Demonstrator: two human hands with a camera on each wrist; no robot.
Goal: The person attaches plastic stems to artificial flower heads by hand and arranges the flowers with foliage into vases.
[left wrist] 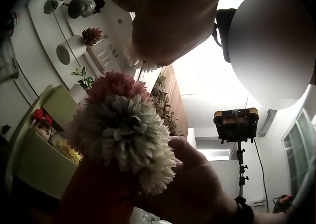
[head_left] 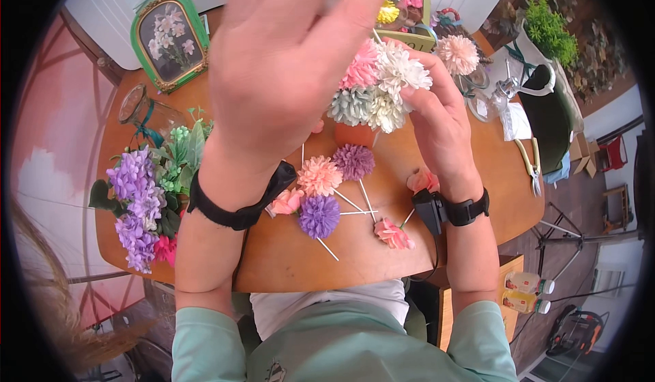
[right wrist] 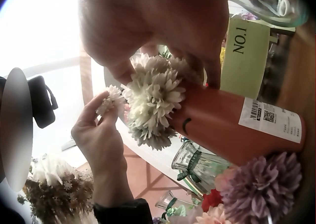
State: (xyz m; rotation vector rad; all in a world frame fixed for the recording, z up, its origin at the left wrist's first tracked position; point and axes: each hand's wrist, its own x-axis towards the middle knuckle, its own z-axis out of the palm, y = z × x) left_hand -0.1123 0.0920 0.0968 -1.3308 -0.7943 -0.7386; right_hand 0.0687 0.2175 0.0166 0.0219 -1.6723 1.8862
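Note:
My left hand is raised over the table and pinches a white artificial flower just under its head. A thin pale stem shows below that hand in the head view, beside the bouquet. The orange vase stands upright, filled with pink, grey-green and white pompom flowers. My right hand holds the white blooms on the vase's right side, thumb in front and fingers behind. In the right wrist view its fingertips come down right at the vase rim.
Loose purple and peach flowers lie on the table before the vase. At left are a lilac bunch, a glass jar and a green picture frame. Pliers lie right; a green box stands behind.

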